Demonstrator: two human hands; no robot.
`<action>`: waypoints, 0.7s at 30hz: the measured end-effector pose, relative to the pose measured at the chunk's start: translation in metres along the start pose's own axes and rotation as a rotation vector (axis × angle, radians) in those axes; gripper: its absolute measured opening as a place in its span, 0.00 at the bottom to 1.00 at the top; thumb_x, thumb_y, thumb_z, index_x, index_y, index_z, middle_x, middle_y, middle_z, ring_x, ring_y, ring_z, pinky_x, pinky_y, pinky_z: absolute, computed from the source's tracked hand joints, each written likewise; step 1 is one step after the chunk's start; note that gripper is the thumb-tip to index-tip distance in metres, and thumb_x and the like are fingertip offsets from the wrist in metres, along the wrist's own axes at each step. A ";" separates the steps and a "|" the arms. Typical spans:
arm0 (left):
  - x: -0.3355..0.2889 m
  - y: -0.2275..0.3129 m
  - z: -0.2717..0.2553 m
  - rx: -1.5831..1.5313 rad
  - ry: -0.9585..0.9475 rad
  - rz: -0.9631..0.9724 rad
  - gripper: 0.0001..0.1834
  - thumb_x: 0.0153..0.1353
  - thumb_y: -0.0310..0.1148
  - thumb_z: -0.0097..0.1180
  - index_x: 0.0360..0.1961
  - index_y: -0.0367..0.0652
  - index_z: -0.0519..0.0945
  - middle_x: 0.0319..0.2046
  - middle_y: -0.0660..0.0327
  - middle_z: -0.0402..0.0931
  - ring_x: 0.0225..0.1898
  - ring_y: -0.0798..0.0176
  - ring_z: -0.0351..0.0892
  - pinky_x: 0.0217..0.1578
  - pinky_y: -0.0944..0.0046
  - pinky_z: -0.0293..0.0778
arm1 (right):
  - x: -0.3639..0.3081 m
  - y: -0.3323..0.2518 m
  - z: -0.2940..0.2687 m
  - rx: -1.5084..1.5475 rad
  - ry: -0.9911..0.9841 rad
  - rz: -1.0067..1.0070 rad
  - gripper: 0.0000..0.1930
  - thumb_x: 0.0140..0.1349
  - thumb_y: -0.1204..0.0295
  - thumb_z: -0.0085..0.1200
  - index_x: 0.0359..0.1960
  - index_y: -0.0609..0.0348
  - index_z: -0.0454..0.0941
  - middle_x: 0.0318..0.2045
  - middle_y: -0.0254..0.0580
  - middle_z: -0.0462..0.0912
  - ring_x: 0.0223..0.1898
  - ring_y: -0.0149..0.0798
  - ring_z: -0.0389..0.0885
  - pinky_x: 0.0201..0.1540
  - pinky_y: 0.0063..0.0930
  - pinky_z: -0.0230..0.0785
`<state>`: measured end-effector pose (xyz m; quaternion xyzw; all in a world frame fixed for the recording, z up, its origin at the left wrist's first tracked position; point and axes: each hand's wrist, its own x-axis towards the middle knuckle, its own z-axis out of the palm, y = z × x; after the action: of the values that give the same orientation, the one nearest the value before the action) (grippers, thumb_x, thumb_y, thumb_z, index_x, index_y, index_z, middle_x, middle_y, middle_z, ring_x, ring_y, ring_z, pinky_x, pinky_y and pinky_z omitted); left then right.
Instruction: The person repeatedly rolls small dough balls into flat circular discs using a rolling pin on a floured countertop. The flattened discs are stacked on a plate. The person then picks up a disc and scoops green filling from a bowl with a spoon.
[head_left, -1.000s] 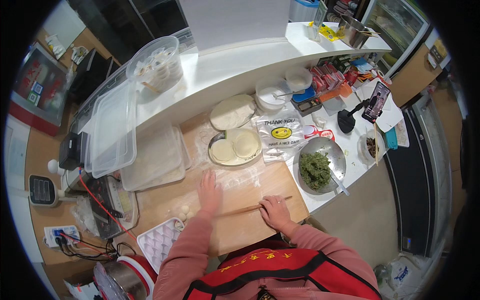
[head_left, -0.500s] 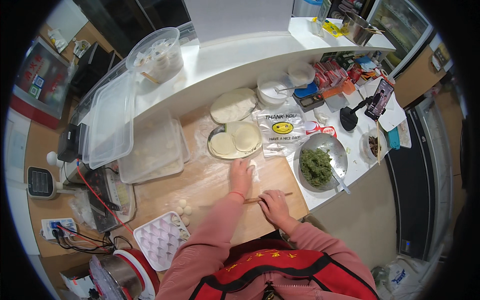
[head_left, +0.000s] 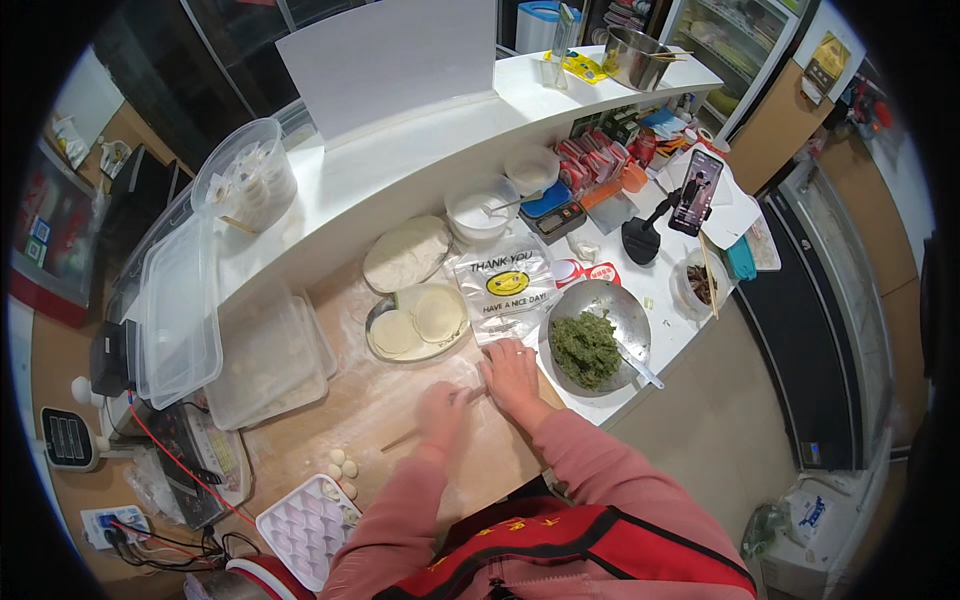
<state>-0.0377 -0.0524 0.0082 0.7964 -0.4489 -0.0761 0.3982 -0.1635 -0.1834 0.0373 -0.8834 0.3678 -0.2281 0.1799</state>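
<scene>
A thin wooden rolling pin [head_left: 398, 441] lies slantwise on the floured board [head_left: 300, 405], its upper end reaching toward my right hand. Over its middle, my left hand [head_left: 446, 414] is smeared by motion, so its grip does not show. My right hand [head_left: 513, 377] rests at the board's right side with fingers stretched forward; whatever lies under it is hidden. Just beyond the hands, an oval dish [head_left: 380, 351] holds round dough wrappers [head_left: 438, 316]. Several small dough balls [head_left: 343, 465] sit to the left, near a white tray of folded dumplings [head_left: 306, 522].
Right of the board stands a metal bowl [head_left: 633, 318] of chopped green filling with a spoon. A printed plastic bag [head_left: 505, 290], a tub of white powder [head_left: 482, 208] and a phone on a stand [head_left: 697, 192] lie beyond. Stacked plastic boxes [head_left: 265, 365] stand left.
My left hand has drawn back from beside the dish onto the rolling pin. My right hand has moved forward, and the pin now points out to the lower left. The whole view has shifted.
</scene>
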 end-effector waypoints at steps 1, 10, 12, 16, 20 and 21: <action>-0.004 0.002 -0.001 0.009 -0.085 -0.129 0.10 0.56 0.36 0.72 0.30 0.45 0.84 0.30 0.57 0.84 0.33 0.51 0.83 0.37 0.52 0.77 | -0.003 0.000 0.001 -0.036 -0.094 0.036 0.16 0.66 0.60 0.58 0.51 0.52 0.78 0.49 0.42 0.78 0.55 0.48 0.74 0.61 0.49 0.60; -0.011 0.021 -0.015 0.081 -0.139 -0.002 0.10 0.61 0.39 0.67 0.30 0.44 0.86 0.30 0.53 0.82 0.34 0.47 0.81 0.37 0.47 0.75 | -0.011 -0.008 0.004 -0.024 -0.048 0.102 0.14 0.67 0.66 0.54 0.52 0.53 0.78 0.50 0.43 0.77 0.57 0.49 0.73 0.62 0.50 0.58; -0.009 0.020 -0.015 0.002 -0.134 -0.022 0.16 0.66 0.46 0.60 0.35 0.45 0.89 0.33 0.51 0.83 0.37 0.42 0.81 0.40 0.42 0.73 | -0.009 -0.010 0.003 -0.026 0.071 0.040 0.14 0.67 0.67 0.54 0.52 0.52 0.78 0.50 0.42 0.78 0.58 0.50 0.72 0.62 0.49 0.58; -0.016 0.020 -0.014 0.061 -0.198 -0.122 0.12 0.63 0.44 0.63 0.33 0.48 0.88 0.32 0.54 0.82 0.37 0.45 0.80 0.39 0.45 0.74 | -0.023 -0.013 -0.005 -0.119 -0.008 0.024 0.11 0.65 0.68 0.56 0.48 0.52 0.80 0.45 0.41 0.80 0.49 0.45 0.77 0.55 0.42 0.64; -0.021 0.021 -0.012 0.124 -0.115 0.060 0.08 0.59 0.38 0.69 0.29 0.47 0.86 0.31 0.57 0.80 0.36 0.48 0.80 0.38 0.49 0.74 | -0.024 -0.012 -0.001 -0.069 -0.076 0.082 0.13 0.67 0.68 0.54 0.51 0.51 0.79 0.49 0.42 0.79 0.54 0.47 0.75 0.60 0.45 0.60; -0.018 0.021 -0.011 0.176 -0.147 0.116 0.08 0.59 0.37 0.69 0.28 0.47 0.86 0.30 0.57 0.79 0.36 0.48 0.79 0.39 0.49 0.73 | -0.021 -0.011 0.001 -0.040 -0.098 0.122 0.14 0.67 0.69 0.53 0.53 0.51 0.79 0.50 0.42 0.78 0.57 0.48 0.74 0.62 0.47 0.58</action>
<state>-0.0570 -0.0378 0.0261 0.7932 -0.5271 -0.0716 0.2966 -0.1696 -0.1611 0.0359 -0.8728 0.4162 -0.1658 0.1937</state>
